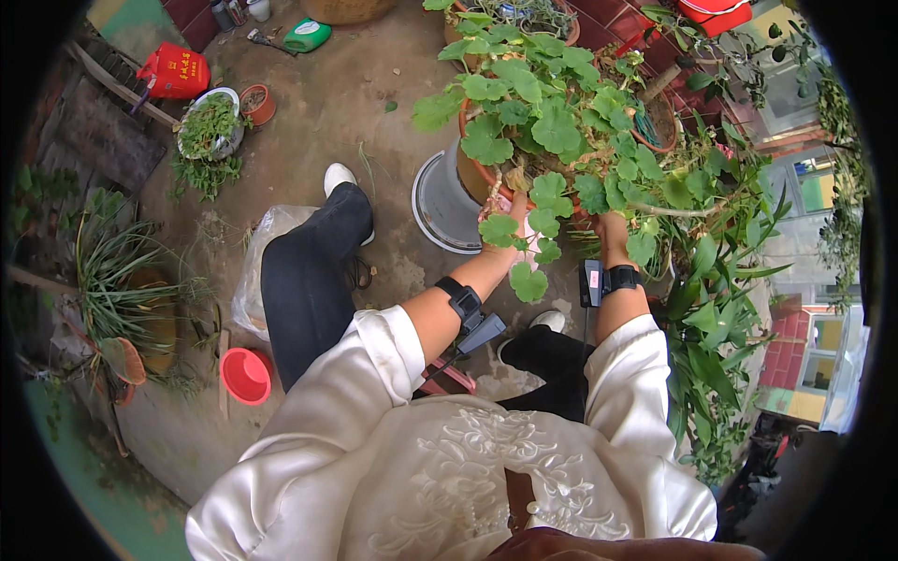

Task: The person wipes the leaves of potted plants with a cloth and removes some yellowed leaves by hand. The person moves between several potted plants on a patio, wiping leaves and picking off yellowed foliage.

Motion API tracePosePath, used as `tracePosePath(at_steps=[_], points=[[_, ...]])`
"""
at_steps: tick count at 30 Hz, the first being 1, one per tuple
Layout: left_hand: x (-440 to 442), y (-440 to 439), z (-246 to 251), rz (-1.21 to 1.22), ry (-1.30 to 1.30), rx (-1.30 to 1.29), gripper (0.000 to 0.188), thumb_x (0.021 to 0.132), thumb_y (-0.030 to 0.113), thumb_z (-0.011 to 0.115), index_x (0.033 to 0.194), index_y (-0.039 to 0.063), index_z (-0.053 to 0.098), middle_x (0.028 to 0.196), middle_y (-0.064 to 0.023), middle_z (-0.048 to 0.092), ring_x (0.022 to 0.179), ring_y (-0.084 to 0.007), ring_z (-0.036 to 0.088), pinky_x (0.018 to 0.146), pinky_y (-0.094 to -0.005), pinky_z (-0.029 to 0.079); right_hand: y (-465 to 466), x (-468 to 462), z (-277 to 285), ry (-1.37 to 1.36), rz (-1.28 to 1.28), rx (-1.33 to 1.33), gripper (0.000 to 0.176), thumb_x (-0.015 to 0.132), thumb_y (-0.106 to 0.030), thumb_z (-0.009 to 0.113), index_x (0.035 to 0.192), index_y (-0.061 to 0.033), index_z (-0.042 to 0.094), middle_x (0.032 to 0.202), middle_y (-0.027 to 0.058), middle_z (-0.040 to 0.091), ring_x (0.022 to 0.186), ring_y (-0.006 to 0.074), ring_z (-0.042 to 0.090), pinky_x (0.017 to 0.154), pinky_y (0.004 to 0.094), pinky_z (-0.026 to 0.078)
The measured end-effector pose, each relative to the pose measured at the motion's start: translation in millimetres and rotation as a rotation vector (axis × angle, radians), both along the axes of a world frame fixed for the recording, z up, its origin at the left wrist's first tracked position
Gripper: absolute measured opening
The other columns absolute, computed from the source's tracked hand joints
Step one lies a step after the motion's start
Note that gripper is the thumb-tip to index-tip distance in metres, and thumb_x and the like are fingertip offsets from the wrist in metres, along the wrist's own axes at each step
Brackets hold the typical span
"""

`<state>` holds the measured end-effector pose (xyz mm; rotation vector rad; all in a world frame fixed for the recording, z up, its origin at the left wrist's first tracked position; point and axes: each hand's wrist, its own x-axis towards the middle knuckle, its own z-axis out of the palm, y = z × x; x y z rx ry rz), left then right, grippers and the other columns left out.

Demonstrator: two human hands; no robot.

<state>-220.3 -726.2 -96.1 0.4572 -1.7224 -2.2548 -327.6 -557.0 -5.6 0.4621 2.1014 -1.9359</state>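
Observation:
A large geranium-like plant [554, 126] with broad green leaves grows in a terracotta-coloured pot [471, 172]. Under the pot is a grey bucket [452, 203], which looks upturned, its wide rim on the ground. My left hand [518, 203] is at the near side of the pot, just below its rim, gripping a pink cloth [530, 242]; leaves cover part of the fingers. To its right, my right hand [607, 226] reaches in under the foliage beside the same pot. Leaves hide its fingers, so its hold cannot be seen.
Strappy-leaved plants [708, 329] crowd the right side. A red plastic basin [245, 376], a clear plastic bag [263, 280] and a white pot of greens [210, 126] lie to the left. A small orange pot [257, 104] and green jug [307, 35] stand farther off.

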Motion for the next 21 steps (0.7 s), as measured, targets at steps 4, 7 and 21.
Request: tracePosePath(at_steps=[4,7,21], points=[[11.2,-16.8,38.9,0.005,0.002,0.104,0.017,0.082,0.017,0.056,0.094,0.004,0.057,0.077,-0.0066,0.059,0.072,-0.0163,0.056,0.064,-0.0307,0.045,-11.8,9.5,4.8,-0.032,-0.079,-0.096,0.015,0.088,-0.020,0.047,0.093,-0.0068,0.053,0.077,0.0083,0.059,0.058,0.0203,0.057,0.045,0.0299,0.049],[34.6,-35.4,59.8,-0.062,0.002,0.247,0.015,0.078,0.012,0.063,0.088,0.002,0.057,0.073,-0.0005,0.058,0.067,-0.0090,0.053,0.061,-0.0245,0.044,-23.5,39.8,12.3,-0.040,-0.063,-0.187,0.026,0.091,-0.029,0.041,0.096,-0.0054,0.052,0.079,0.0100,0.060,0.062,0.0208,0.059,0.050,0.0317,0.051],[91.1,-93.4,42.2,0.068,-0.165,0.907,0.018,0.081,0.019,0.060,0.093,0.005,0.056,0.087,-0.0042,0.059,0.078,-0.0150,0.058,0.069,-0.0308,0.048,-95.0,170.1,15.0,-0.264,0.347,0.028,0.023,0.087,-0.024,0.052,0.098,-0.0031,0.051,0.081,0.0080,0.060,0.069,0.0185,0.060,0.056,0.0285,0.049]])
